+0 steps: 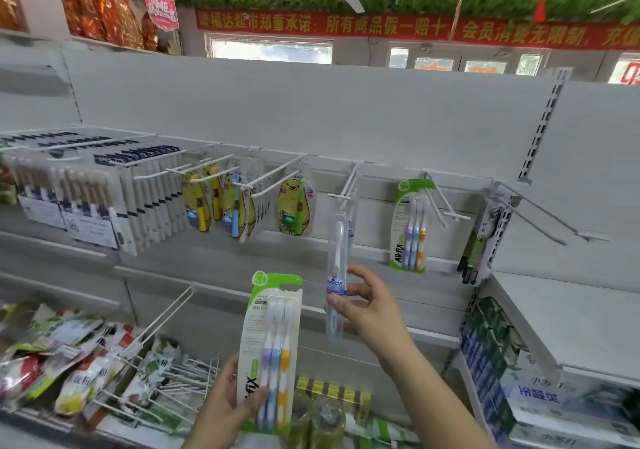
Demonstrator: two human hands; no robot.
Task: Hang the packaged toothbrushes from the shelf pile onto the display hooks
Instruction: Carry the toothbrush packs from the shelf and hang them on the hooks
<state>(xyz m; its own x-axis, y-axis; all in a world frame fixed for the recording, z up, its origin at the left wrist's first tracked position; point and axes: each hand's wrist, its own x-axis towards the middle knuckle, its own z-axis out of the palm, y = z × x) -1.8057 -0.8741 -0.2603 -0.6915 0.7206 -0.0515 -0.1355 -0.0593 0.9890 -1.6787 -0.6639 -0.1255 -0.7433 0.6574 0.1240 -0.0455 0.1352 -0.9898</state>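
Gripping a three-pack of toothbrushes (pixel 272 337) by its lower end with the left hand (pixel 221 403), thumb across the front, pack upright, below the hooks. Pinching a clear single toothbrush pack (pixel 337 261) at its lower half between thumb and fingers of the right hand (pixel 367 306), top end up at the tip of a white hook (pixel 348 185). Hanging to the right, a matching three-pack (pixel 412 226)

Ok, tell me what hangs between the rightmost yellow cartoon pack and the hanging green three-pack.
Head view: one slim, clear single-toothbrush pack, its top at a white hook and its lower part pinched by the right hand.
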